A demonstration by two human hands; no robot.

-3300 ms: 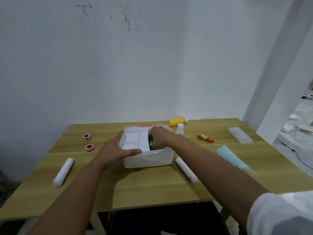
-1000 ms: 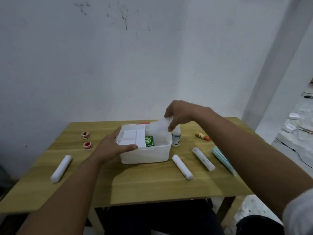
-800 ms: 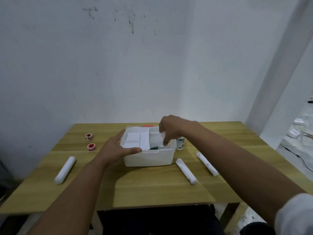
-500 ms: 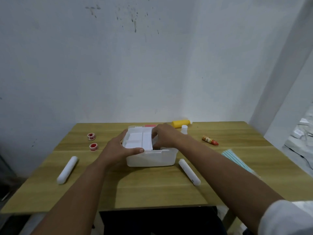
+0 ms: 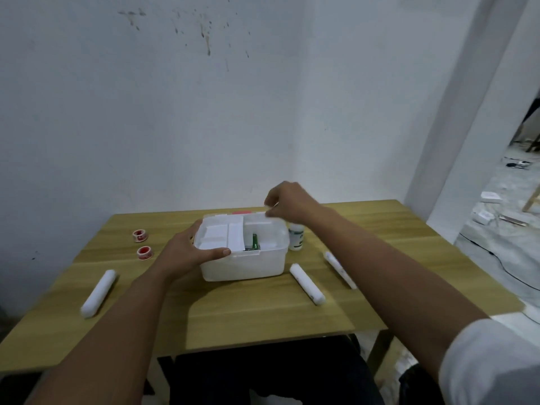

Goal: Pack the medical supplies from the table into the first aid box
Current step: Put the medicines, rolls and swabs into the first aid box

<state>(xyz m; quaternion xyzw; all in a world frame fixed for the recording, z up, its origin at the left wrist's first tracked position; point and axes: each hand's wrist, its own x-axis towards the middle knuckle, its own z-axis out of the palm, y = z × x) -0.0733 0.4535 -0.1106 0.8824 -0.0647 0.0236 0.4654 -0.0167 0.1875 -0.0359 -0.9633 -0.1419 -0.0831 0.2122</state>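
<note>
The white first aid box (image 5: pixel 242 267) stands open in the middle of the wooden table (image 5: pixel 263 317). Flat white packs (image 5: pixel 222 235) fill its left side, and a green carton (image 5: pixel 256 242) stands beside them. My left hand (image 5: pixel 187 252) grips the box's front left rim, thumb along the edge. My right hand (image 5: pixel 287 204) hovers over the back right corner with its fingertips pinched at something white. Whether it grips anything is unclear.
A small white bottle (image 5: pixel 296 239) stands just right of the box. Two white rolls (image 5: pixel 306 283) (image 5: pixel 340 268) lie at the front right and a third roll (image 5: pixel 98 289) at the left. Two red tape rolls (image 5: pixel 140 234) (image 5: pixel 143 252) sit at the far left.
My right hand brought a translucent white pack down into the box, then rose out to the back right corner. The left hand stayed on the rim.
</note>
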